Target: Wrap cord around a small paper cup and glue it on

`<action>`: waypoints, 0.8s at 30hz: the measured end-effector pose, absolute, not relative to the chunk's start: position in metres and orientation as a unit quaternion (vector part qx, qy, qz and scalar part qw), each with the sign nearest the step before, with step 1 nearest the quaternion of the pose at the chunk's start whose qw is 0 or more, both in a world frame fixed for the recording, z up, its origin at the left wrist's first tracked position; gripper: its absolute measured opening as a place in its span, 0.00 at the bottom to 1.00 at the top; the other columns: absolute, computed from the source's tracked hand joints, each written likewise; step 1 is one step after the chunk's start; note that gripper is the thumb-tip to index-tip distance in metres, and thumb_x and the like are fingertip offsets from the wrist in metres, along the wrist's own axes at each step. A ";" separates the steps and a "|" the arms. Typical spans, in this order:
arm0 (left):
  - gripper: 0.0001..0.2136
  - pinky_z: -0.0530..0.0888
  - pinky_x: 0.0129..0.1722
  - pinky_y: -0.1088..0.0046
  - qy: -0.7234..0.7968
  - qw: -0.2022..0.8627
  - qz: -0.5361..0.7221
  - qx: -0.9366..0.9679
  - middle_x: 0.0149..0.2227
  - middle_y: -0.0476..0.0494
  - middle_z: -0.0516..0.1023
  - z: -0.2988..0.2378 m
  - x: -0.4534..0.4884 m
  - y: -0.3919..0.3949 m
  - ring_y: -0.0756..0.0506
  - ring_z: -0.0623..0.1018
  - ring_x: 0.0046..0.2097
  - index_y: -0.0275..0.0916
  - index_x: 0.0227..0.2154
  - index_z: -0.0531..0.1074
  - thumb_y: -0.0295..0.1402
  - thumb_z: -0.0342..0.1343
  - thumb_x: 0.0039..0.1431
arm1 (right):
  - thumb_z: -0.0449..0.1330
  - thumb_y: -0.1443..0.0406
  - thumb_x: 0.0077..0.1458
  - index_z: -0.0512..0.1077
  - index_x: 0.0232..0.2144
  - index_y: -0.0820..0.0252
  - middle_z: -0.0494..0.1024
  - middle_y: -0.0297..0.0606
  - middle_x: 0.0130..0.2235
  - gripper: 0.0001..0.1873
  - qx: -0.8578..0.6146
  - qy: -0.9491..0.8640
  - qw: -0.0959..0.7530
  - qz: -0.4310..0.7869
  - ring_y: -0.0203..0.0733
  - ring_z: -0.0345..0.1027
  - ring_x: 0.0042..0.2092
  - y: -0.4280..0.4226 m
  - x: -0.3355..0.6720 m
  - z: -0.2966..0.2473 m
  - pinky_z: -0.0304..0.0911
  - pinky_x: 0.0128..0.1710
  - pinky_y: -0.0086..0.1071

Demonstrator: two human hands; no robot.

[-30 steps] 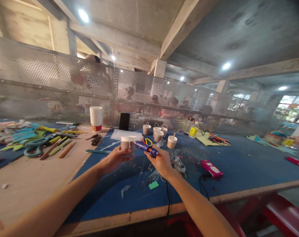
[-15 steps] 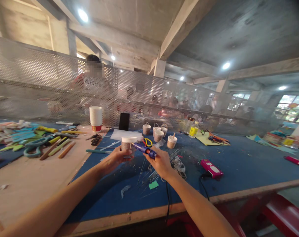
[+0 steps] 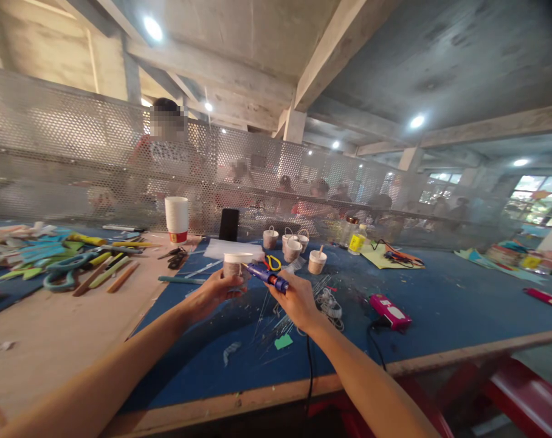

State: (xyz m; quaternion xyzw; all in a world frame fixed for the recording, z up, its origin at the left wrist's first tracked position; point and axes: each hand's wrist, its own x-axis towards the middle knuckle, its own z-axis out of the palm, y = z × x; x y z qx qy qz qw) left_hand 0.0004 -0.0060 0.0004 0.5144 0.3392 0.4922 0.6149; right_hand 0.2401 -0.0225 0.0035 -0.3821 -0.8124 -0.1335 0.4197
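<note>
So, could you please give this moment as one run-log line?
left hand: holds cup | right hand: holds glue gun | aim: toward cup

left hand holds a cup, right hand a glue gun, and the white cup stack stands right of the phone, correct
The white cup stack stands left of the phone, not right, as the head view shows. The left hand holds a cup, the right hand a glue gun.

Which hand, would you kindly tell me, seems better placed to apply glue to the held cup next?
Probably the right hand: it grips the blue-purple glue gun, which points toward the side of the white-rimmed cup. The left hand is occupied holding that cup.
</note>
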 end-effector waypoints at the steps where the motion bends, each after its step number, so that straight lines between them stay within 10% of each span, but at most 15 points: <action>1: 0.19 0.74 0.40 0.66 0.339 0.615 0.491 0.516 0.41 0.44 0.79 0.001 0.000 -0.006 0.42 0.79 0.39 0.40 0.45 0.76 0.36 0.69 0.48 | 0.58 0.60 0.66 0.69 0.32 0.57 0.78 0.35 0.28 0.10 -0.383 -0.811 0.420 -0.134 0.39 0.72 0.30 -0.022 0.240 0.003 0.54 0.29 0.28; 24: 0.17 0.74 0.39 0.70 0.340 0.633 0.497 0.486 0.42 0.43 0.81 0.002 -0.001 -0.005 0.45 0.79 0.39 0.39 0.42 0.77 0.34 0.69 0.48 | 0.60 0.62 0.64 0.68 0.31 0.57 0.78 0.34 0.28 0.09 -0.398 -0.803 0.425 -0.125 0.38 0.71 0.29 -0.020 0.243 0.003 0.53 0.30 0.28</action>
